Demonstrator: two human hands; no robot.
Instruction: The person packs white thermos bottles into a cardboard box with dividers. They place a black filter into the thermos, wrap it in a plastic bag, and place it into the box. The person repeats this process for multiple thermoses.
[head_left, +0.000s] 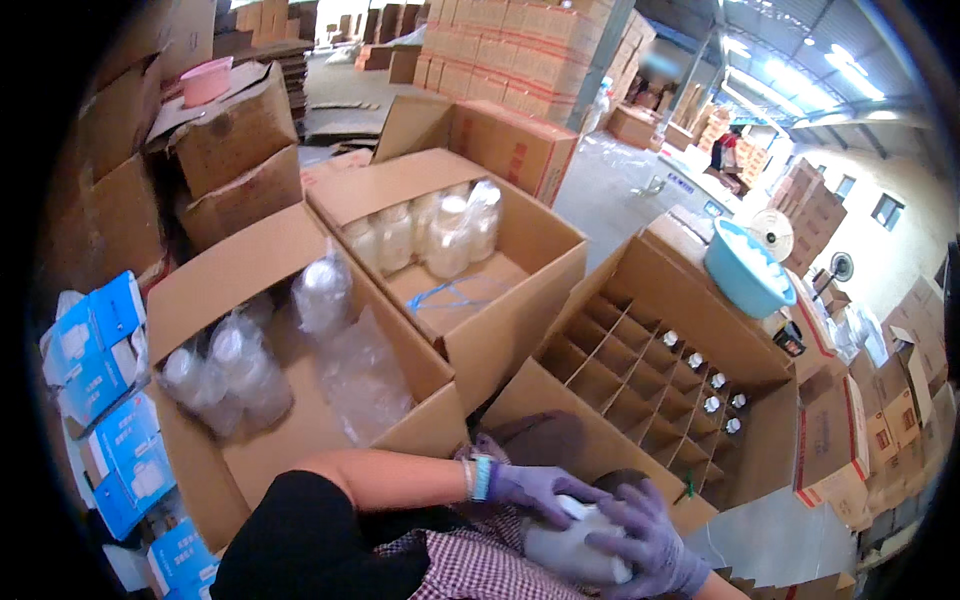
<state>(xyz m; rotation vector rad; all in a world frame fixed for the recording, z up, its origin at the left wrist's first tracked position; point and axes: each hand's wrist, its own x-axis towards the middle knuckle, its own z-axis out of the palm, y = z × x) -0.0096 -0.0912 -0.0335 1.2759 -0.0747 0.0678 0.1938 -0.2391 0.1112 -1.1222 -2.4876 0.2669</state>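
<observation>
Here, nearest the camera at about 5 o'clock, both gloved hands met on a white jar (572,548) held low over the lap. The left hand (535,490) lay across the jar's top, fingers curled together on the cap end, seemingly to grip or turn it; the right hand (652,540) cupped the body from the right side, fingers spread and wrapped round it, steadying it from beneath. The left forearm came in bare from 7 o'clock, bent at the elbow, a blue band at the wrist; the right arm entered from the lower edge and was mostly hidden.

Just beyond, toward 3 o'clock, a divider box (650,370) stood open and tilted toward the person, probably so that its cells faced the hands. Small capped bottles (712,392) filled only the far right cells.

At 9 o'clock an open carton (230,300) held bagged jars (225,375) in clear film, within reach of the left arm. Behind it, at 12 o'clock, a second carton (520,270) held more jars (430,230) along its far wall.

Farther right, a blue basin (745,275) sat on stacked boxes. At the left rim lay blue packs (100,350).
</observation>
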